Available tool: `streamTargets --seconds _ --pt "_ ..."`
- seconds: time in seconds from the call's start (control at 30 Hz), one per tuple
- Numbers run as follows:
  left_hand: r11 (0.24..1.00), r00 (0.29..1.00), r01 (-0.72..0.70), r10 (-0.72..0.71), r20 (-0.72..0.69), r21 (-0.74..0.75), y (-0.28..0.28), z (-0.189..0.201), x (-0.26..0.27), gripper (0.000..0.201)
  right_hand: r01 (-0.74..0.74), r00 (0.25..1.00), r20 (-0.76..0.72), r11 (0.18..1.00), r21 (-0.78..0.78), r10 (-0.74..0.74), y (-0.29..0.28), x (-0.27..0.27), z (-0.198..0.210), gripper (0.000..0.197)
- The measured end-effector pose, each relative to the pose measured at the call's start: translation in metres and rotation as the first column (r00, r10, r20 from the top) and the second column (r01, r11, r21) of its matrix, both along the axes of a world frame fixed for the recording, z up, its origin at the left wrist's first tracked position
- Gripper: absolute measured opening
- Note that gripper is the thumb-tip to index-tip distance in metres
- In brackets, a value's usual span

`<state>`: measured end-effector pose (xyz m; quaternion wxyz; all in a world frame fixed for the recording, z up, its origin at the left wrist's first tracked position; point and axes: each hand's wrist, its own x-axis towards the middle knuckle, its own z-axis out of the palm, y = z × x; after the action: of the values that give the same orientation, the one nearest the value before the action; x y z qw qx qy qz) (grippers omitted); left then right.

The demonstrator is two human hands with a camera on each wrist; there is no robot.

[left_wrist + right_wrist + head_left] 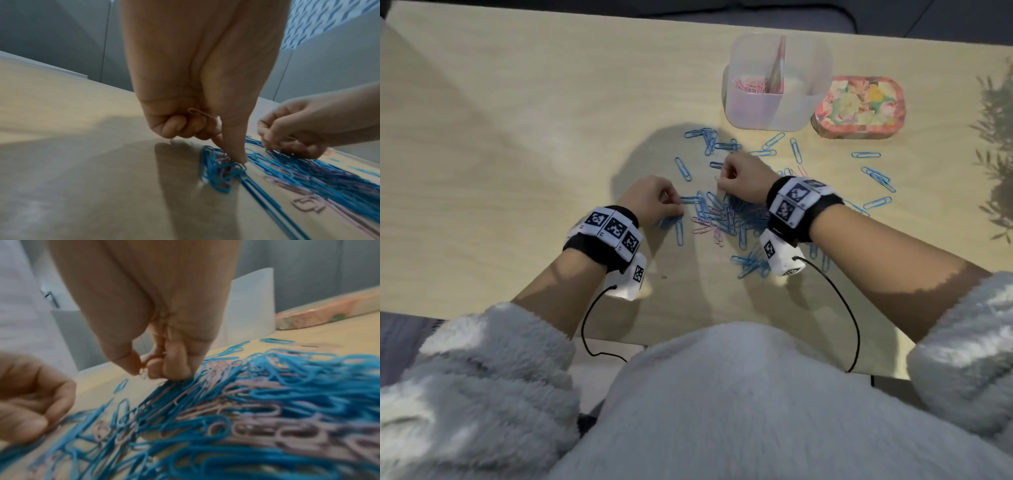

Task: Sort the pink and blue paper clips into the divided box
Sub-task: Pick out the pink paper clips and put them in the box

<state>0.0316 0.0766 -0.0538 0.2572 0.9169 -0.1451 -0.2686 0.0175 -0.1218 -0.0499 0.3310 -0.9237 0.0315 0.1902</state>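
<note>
A loose pile of blue and pink paper clips (719,219) lies mid-table. The clear divided box (804,113) stands behind it, with pink clips (750,85) in its left compartment; its right compartment looks bare. At the pile's left edge, my left hand (674,209) keeps a pink clip (195,112) in its curled fingers. Its thumb and forefinger pinch down into the pile (224,168). My right hand (722,178) hovers over the far side of the pile, fingers curled, pinching a pale pink clip (144,374). More clips seem tucked in that palm.
A floral tin (859,106) sits right of the box. Stray blue clips (876,178) are scattered to the right and behind the pile. Bare wood table (500,154) stretches to the left. Plant shadows fall at the right edge.
</note>
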Motion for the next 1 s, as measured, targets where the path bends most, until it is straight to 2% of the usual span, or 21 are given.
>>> streamTargets --seconds 0.1,0.17,0.3,0.37,0.47,0.57,0.73,0.87,1.0 --pt "0.996 0.995 -0.083 0.085 0.058 -0.025 0.005 -0.001 0.001 0.016 0.092 0.995 -0.057 0.966 0.240 -0.080 -0.011 -0.011 0.000 0.009" --pt "0.994 0.992 -0.100 0.104 0.074 -0.051 0.002 -0.002 0.002 0.015 0.156 0.986 -0.108 0.935 0.319 -0.128 -0.010 -0.016 0.000 0.013" --pt "1.000 0.995 0.013 -0.015 0.096 0.015 -0.009 0.001 0.004 0.016 0.270 0.955 -0.228 0.875 0.401 -0.190 0.003 -0.023 0.005 0.029" --pt "0.999 0.994 0.003 -0.007 0.106 0.036 -0.014 0.002 0.007 0.016 0.231 0.966 -0.198 0.904 0.360 -0.168 0.011 -0.024 0.006 0.026" --pt "0.997 0.986 -0.078 0.075 0.149 0.019 -0.017 0.002 0.013 0.017 0.016 0.999 -0.045 0.992 0.125 -0.011 0.016 -0.022 0.003 0.022" --pt "0.995 0.976 -0.084 0.071 0.207 0.052 -0.016 0.007 0.013 0.015 -0.068 0.997 0.018 0.998 -0.015 0.068 0.012 -0.023 -0.002 0.025" --pt "0.992 0.988 -0.003 -0.016 0.156 0.124 -0.004 0.009 0.001 0.017 -0.086 0.990 0.103 0.994 -0.074 0.093 0.004 -0.027 -0.005 0.018" --pt "0.990 0.992 -0.002 -0.017 0.129 0.144 -0.002 0.001 -0.009 0.020 -0.173 0.980 0.063 0.969 -0.178 0.187 0.013 -0.031 -0.010 0.012" --pt "0.996 0.997 -0.039 0.033 0.075 0.080 -0.010 0.002 -0.008 0.014 -0.164 0.986 -0.003 0.975 -0.150 0.165 0.019 -0.027 -0.013 0.010"
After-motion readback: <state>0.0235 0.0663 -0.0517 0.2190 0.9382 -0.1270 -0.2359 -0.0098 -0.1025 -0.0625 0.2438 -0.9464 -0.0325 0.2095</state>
